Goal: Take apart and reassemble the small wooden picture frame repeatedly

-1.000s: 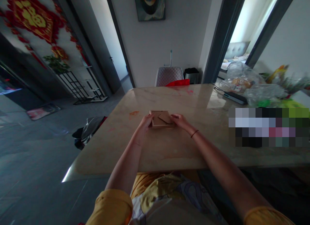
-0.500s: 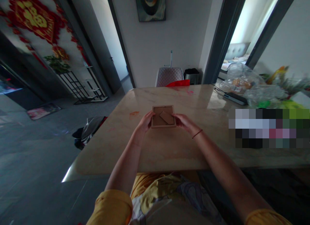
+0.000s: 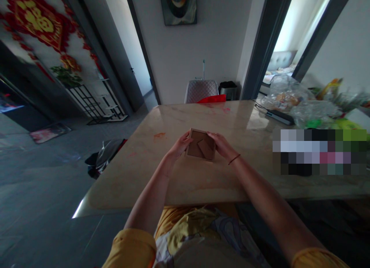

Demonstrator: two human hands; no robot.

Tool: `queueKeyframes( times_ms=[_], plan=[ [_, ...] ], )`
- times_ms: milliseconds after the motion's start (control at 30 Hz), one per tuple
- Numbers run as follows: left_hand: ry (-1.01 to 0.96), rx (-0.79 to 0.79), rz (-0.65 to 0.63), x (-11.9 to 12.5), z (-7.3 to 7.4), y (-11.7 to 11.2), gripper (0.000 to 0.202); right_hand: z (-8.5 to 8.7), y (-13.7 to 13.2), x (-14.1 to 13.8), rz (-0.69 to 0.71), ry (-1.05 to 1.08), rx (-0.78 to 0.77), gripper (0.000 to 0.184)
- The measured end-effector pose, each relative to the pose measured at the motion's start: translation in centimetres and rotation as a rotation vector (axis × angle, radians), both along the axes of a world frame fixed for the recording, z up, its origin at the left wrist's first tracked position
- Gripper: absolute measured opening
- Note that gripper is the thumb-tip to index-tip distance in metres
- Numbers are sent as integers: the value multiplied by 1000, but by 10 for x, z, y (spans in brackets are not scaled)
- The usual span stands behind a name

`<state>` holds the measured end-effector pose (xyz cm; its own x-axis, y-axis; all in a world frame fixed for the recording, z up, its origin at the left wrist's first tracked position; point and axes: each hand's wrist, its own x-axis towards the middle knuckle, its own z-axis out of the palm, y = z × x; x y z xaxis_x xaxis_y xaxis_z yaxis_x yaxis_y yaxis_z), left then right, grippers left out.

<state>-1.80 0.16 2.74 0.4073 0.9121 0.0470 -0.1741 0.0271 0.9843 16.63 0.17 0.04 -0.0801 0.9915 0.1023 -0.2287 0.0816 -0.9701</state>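
A small wooden picture frame (image 3: 200, 145) is held above the marble table (image 3: 202, 175), its brown back with the stand flap turned toward me and tilted a little to the right. My left hand (image 3: 180, 145) grips its left edge with fingers curled round it. My right hand (image 3: 221, 144) grips the right edge in the same way; a dark band sits on that wrist.
Plastic bags, a dark flat device (image 3: 276, 116) and green items crowd the table's right side. A quilted chair (image 3: 201, 91) stands at the far end with something red (image 3: 212, 99) on it. A bag (image 3: 105, 157) lies on the floor to the left.
The frame has been lifted off the table, turned upright so its back faces me, then tilted slightly clockwise. Both hands stayed on its edges.
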Motion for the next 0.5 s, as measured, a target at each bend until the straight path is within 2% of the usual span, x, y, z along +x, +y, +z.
queueKeyframes(
  times_ms=[233,500],
  plan=[
    [-43,0,-17,2,1,-1,57,4,-1,0,-49,105,-78,23],
    [-56,-7,-22,5,0,-2,59,2,1,6,0,24,-36,27]
  ],
)
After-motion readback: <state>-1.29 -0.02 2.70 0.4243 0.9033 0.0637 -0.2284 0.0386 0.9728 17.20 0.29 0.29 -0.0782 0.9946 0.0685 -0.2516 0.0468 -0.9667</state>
